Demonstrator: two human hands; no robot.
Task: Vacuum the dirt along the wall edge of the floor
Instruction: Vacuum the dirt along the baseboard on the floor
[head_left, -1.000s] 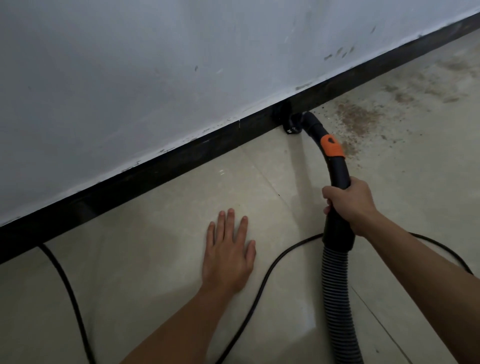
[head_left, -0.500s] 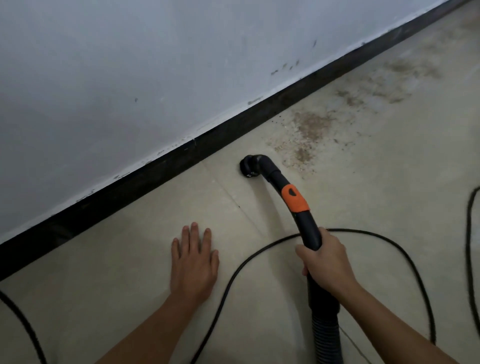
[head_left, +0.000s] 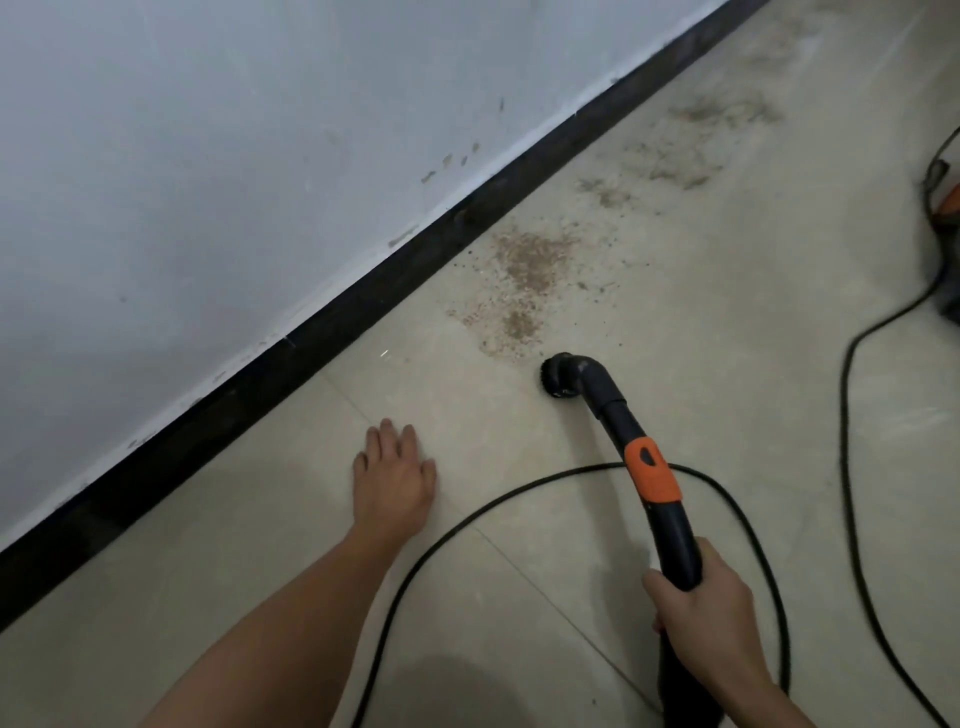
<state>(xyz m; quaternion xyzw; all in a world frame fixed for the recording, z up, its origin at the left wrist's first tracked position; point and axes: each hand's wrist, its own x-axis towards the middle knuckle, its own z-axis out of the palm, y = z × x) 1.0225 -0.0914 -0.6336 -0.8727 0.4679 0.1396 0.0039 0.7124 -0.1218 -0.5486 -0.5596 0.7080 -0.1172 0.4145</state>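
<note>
My right hand (head_left: 698, 618) grips the black vacuum wand (head_left: 670, 530), which has an orange band (head_left: 652, 475). Its round brush nozzle (head_left: 558, 375) sits on the beige tiled floor just below a brown patch of dirt (head_left: 524, 275). More dirt (head_left: 691, 150) trails along the black skirting board (head_left: 363, 306) toward the upper right. My left hand (head_left: 392, 478) rests flat on the floor, fingers straight, left of the nozzle and a little away from the skirting.
A black power cable (head_left: 519, 491) loops across the floor under the wand; a second stretch of cable (head_left: 852, 467) runs down the right side. Part of an orange and black machine (head_left: 945, 208) shows at the right edge. The white wall (head_left: 208, 156) fills the upper left.
The nozzle has come away from the skirting board and now sits farther out on the floor, beside the dirt patch. The view has shifted so more dirt shows. My left hand stays flat.
</note>
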